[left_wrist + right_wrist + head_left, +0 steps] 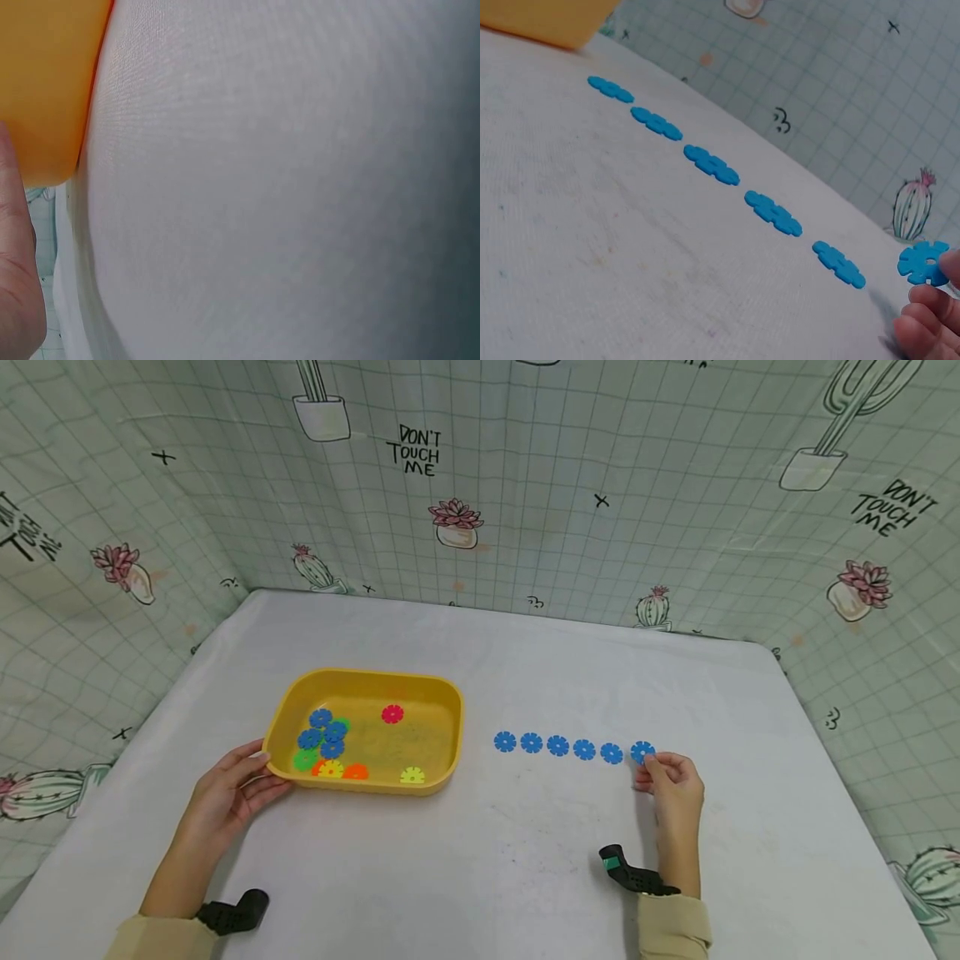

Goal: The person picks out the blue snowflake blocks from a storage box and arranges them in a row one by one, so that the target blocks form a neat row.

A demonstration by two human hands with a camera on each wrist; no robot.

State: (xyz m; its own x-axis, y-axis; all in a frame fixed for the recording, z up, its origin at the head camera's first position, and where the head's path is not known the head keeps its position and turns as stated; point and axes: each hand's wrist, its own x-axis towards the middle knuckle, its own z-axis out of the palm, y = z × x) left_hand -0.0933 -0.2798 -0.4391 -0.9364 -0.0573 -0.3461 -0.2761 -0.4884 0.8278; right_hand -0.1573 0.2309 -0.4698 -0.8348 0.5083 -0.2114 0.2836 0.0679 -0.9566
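Between thumb and fingers, my right hand pinches a blue notched snowflake disc, tilted up at the right end of a row. To its left several more blue snowflake discs lie flat on the white table, evenly spaced. My left hand holds the near left corner of a yellow tray, thumb at the rim and fingers along the outer wall. Inside the tray, blue discs cluster on the left, among green, orange and yellow ones. A red disc sits apart toward the back.
White cloth covers the table, with faint marks in front of the row. Behind and at both sides hangs a grid-patterned curtain printed with cacti. Black wrist cameras are strapped to both wrists.
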